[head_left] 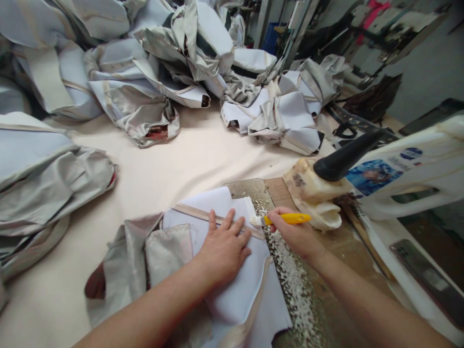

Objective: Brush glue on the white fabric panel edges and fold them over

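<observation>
A white fabric panel (232, 299) with grey cloth (168, 249) attached lies across the near edge of the table. My left hand (226, 246) rests flat on this panel, fingers spread, beside a beige tape strip (195, 211). Between the fingers of my right hand (290, 232) is a yellow-handled paintbrush (290, 219). Its pale bristles touch the panel's right edge, just right of my left fingertips. Under that edge runs a board (299, 299) spattered with white, dried-looking residue.
Several white and grey sewn pieces (119, 87) are heaped at the back and left. On the right stand a glue-crusted container (308, 186) with a black spout-like part (348, 157) and a large white jug (409, 169). A phone (427, 275) lies at far right.
</observation>
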`<move>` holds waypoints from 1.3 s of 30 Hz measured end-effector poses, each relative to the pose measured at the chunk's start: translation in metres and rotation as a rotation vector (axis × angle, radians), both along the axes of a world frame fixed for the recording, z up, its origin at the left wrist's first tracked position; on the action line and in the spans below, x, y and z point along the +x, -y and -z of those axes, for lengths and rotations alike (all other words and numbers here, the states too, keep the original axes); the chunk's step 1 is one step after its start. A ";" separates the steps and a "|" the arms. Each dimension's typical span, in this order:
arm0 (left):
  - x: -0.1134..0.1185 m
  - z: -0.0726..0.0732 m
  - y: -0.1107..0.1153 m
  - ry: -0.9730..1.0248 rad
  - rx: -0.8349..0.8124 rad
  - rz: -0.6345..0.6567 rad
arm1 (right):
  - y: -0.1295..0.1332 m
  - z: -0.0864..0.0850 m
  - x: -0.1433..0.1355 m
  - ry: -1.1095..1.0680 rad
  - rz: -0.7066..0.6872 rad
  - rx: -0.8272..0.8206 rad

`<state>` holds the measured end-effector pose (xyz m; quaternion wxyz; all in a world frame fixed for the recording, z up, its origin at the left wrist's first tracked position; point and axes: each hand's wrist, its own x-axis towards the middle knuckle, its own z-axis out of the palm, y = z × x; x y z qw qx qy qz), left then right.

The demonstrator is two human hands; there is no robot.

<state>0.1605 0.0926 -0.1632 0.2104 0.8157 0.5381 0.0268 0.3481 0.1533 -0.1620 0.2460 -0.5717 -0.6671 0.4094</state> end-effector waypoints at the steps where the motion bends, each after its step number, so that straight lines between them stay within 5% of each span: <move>1: 0.000 0.002 0.001 0.006 -0.001 -0.004 | 0.004 0.001 0.001 0.020 -0.024 -0.003; 7: -0.003 0.010 -0.002 0.038 -0.005 -0.001 | 0.021 -0.001 0.012 0.065 -0.034 -0.051; 13: -0.001 0.012 0.000 0.006 0.032 -0.002 | 0.007 0.015 0.005 0.008 -0.025 0.175; 20: -0.001 0.014 0.000 0.015 0.035 0.006 | 0.047 0.006 0.027 0.062 -0.117 0.078; 26: 0.000 0.016 0.000 -0.005 0.044 0.004 | 0.042 0.001 0.019 0.001 -0.074 0.144; 33: 0.000 0.018 0.001 0.000 0.054 0.014 | 0.059 0.003 0.030 0.061 -0.076 -0.096; 39: 0.001 0.016 0.001 -0.015 0.061 0.017 | 0.067 0.002 0.033 0.023 -0.031 0.048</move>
